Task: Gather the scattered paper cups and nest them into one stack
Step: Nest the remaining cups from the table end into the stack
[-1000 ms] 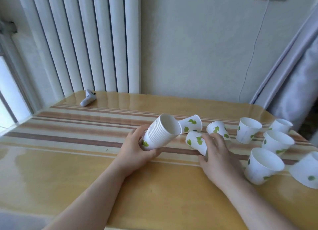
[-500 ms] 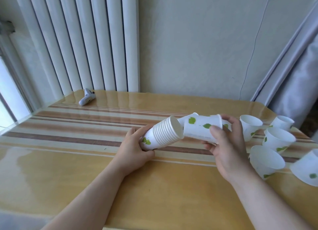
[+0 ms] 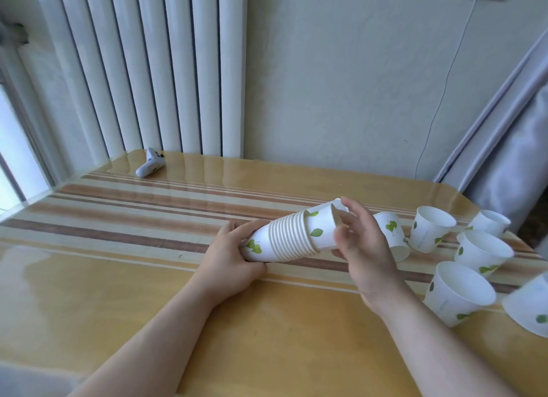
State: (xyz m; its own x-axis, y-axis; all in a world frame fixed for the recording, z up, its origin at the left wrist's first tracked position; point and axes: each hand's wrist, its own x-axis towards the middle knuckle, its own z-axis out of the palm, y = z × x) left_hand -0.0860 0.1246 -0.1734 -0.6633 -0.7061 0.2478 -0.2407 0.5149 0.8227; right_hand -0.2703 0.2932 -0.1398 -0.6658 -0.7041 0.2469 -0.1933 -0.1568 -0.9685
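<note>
A: What's biggest?
B: The worktop, glossy yellow with brown stripes across it, against a white radiator.

A: And the hands?
B: The left hand wraps the closed end of the stack, its grip clamped there. The stack lies tilted, mouth up and to the right, just above the worktop. The right hand is at the mouth, fingers loosely curled on the rim of the top cup, which sits partly nested with its leaf print showing. Whether that grip is pressing or only touching, I cannot tell.

A: Loose cups?
B: Six to the right of the hands. One lies on its side just behind the right hand; three stand mouth up; one is near the far corner; one is cut off by the frame edge.

A: Smallest?
B: A white controller at the far left, well apart from the cups.
</note>
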